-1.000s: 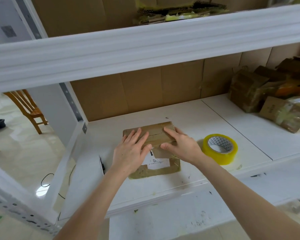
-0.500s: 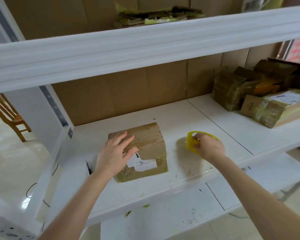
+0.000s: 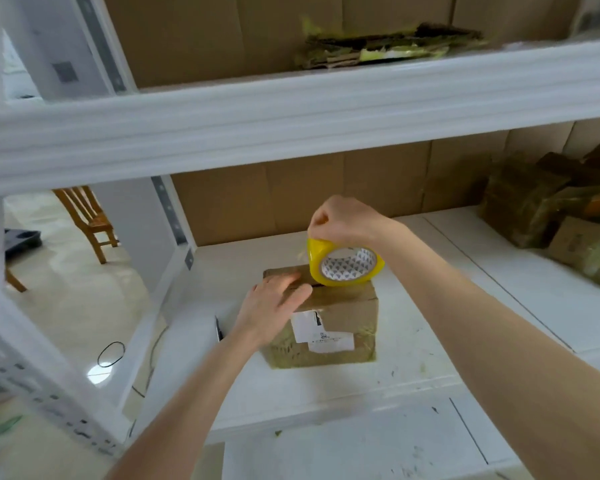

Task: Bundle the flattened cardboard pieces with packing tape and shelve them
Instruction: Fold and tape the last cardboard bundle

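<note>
My left hand (image 3: 274, 308) lies flat, fingers straight, on the near left top of the cardboard bundle (image 3: 340, 317). The bundle sits on the white shelf board (image 3: 413, 362), a white label (image 3: 321, 332) facing me. Just behind my fingers, my right hand (image 3: 347, 220) grips the yellow tape roll (image 3: 345, 268) from above, on edge at the bundle's top. Farther right, taped bundles (image 3: 534, 202) lie against the back, and flattened cardboard (image 3: 388, 48) rests on the shelf above

I'm pressing my left hand (image 3: 274, 306) flat on the cardboard stack (image 3: 340, 317) while my right hand (image 3: 347, 221) is gripping the yellow tape roll (image 3: 343, 265) above its far edge.
</note>
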`<state>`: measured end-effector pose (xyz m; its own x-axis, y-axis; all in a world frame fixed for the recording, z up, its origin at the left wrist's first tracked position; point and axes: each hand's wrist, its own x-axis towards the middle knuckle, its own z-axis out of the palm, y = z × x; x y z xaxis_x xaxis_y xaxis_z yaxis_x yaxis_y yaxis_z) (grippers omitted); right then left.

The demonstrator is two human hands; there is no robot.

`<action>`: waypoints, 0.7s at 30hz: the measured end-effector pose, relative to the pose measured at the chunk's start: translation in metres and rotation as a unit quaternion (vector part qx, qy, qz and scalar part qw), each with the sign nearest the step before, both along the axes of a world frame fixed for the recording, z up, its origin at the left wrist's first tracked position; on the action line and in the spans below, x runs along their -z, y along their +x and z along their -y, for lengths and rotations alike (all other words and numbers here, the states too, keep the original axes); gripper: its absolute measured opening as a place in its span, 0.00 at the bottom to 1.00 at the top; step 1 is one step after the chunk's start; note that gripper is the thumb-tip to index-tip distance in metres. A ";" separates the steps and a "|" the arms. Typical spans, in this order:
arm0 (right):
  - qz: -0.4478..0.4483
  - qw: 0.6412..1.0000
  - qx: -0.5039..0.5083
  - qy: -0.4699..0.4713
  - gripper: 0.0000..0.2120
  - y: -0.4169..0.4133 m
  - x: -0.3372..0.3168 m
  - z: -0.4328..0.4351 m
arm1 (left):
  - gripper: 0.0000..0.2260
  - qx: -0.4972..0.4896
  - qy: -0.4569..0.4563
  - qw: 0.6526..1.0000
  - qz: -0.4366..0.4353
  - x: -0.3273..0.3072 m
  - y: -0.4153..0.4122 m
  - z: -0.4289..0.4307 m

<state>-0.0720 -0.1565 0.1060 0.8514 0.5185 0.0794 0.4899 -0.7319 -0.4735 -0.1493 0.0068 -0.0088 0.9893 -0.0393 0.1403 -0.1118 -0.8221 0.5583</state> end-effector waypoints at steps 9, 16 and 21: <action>0.006 0.998 -0.056 -0.039 0.17 0.009 0.001 -0.006 | 0.13 -0.153 -0.298 0.941 0.043 -0.033 0.012 0.023; -0.077 0.996 -0.039 -0.018 0.29 0.025 0.011 0.033 | 0.16 -0.211 -0.334 0.917 0.044 -0.030 0.017 0.019; -0.037 0.996 -0.018 0.073 0.26 0.027 0.030 0.033 | 0.17 -0.231 -0.303 0.923 0.059 -0.023 0.019 0.007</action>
<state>-0.0446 -0.1892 0.0755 0.8391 0.5360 0.0930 0.4737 -0.6357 -0.6095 -0.1308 -0.0006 0.0144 0.8571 0.5042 0.1059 0.0834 -0.3387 0.9372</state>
